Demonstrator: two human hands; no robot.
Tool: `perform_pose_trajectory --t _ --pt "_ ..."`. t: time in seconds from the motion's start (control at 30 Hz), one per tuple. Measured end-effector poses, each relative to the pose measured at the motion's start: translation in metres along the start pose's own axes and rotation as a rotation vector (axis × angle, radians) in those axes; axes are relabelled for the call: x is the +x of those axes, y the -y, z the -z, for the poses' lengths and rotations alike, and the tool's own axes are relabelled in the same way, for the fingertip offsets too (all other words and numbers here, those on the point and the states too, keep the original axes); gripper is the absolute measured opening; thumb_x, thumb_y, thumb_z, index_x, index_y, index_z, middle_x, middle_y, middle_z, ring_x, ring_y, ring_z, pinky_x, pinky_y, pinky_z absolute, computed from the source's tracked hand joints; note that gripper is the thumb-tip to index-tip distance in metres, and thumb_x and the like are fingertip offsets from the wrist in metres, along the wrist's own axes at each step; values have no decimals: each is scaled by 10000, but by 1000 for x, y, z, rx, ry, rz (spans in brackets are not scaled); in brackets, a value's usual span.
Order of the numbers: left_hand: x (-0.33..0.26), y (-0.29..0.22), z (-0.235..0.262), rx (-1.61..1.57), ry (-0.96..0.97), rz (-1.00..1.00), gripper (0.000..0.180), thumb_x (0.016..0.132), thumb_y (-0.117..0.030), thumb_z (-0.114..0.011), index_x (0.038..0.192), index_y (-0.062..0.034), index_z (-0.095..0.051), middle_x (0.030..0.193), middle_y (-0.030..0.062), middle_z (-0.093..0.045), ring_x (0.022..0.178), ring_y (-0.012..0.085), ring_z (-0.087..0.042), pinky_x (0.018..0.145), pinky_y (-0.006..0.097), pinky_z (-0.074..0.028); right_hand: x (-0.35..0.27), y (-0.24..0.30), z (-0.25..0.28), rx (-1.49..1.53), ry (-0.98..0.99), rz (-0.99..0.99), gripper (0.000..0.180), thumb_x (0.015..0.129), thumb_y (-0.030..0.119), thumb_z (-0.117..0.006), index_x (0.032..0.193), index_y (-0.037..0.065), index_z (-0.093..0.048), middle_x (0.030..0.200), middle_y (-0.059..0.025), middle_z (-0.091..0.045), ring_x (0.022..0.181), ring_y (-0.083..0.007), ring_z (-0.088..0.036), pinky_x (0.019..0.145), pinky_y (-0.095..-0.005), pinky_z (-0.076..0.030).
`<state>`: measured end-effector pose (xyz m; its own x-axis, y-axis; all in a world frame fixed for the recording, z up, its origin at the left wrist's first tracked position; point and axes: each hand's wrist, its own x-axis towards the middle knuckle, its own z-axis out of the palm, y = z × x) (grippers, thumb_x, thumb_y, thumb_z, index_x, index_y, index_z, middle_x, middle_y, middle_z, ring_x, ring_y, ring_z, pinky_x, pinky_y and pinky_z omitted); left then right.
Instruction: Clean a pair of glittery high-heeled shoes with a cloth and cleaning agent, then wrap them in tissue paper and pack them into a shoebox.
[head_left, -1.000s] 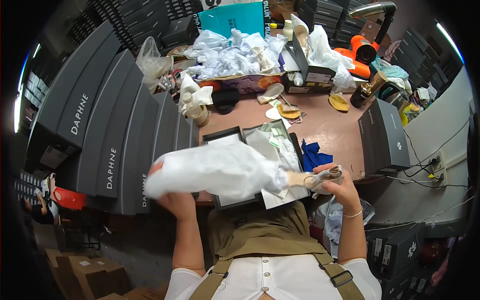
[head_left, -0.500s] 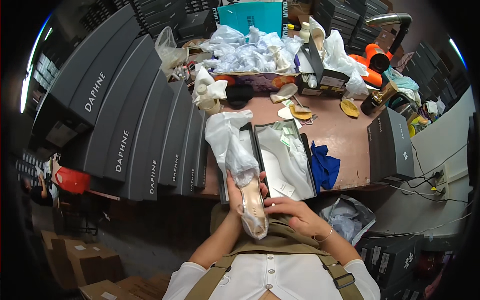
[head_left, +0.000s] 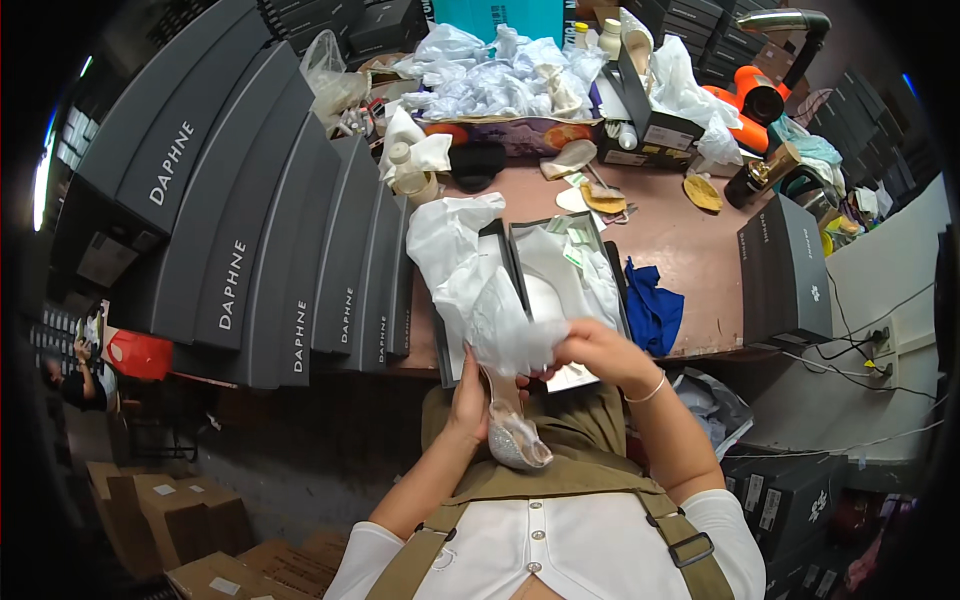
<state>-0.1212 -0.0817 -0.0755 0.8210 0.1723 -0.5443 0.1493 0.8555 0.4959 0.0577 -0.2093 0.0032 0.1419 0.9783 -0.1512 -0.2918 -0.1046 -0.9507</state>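
— What is held in the left hand (head_left: 468, 398)?

— A glittery silver high-heeled shoe (head_left: 512, 432) is clasped from its left side, toe pointing down toward the person's lap, just off the near edge of the counter (head_left: 690, 250). The grip is closed around the shoe's side; the fingers are mostly hidden behind it, so how tightly they are pressed cannot be told.

— And the right hand (head_left: 592, 350)?

— A bunch of white tissue paper (head_left: 470, 280) is pinched between its thumb and fingertips, the grip pressed together on the crumpled sheet just above the shoe. The paper is draped up and to the left over the heel end of the shoe, which is covered by it.

— Where is this in relation to the box?

— Both hands are held at the near edge of the counter, in front of an open dark shoe box (head_left: 560, 290) lined with more white paper. A blue cloth (head_left: 652, 310) is lying just right of the box, and a row of closed grey shoe boxes (head_left: 300, 270) is stacked along the counter's left side.
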Motion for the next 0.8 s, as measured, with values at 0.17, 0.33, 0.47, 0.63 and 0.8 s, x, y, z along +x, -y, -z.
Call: perform_pose_trajectory --t 0.17,0.33,0.47,0.63,0.8 --pt "3 -2 -24 -282 143 158 759 930 -658 -219 1292 -25 -430 1117 173 -585 789 277 -632 665 427 -564 21 47 -10 -588 -385 468 687 769 188 -732 1375 80 -426 1348 -141 -483 1222 -285 -494 1000 -408 -416" --pt "-2 -7 -22 -472 190 424 929 898 -701 -218 1313 114 -377 1066 321 -584 876 399 -643 773 472 -554 14 -41 -1 -1263 -607 634 319 713 151 -697 1018 93 -623 1077 -129 -609 997 -315 -581 800 -398 -509" --pt "-8 0 -44 -750 251 557 758 909 -610 -427 1385 -30 -320 1215 249 -439 874 285 -504 733 387 -520 6 -53 -9 -625 -811 653 151 843 136 -631 942 28 -664 992 -125 -647 964 -274 -607 841 -368 -487" --pt "-3 19 -65 -307 325 655 772 910 -655 -329 1416 -72 -304 1324 279 -401 848 300 -520 666 423 -552 -72 -58 40 601 -1084 772 402 790 -160 -420 1130 -11 -576 985 -53 -633 896 -147 -604 815 -263 -500" --pt "11 23 -85 -147 394 642 800 899 -711 -200 1406 -106 -328 1251 281 -473 782 324 -559 586 433 -554 -259 -76 54 -261 -1737 523 239 912 151 -543 1049 -29 -621 971 -64 -640 952 -135 -575 846 -303 -474"
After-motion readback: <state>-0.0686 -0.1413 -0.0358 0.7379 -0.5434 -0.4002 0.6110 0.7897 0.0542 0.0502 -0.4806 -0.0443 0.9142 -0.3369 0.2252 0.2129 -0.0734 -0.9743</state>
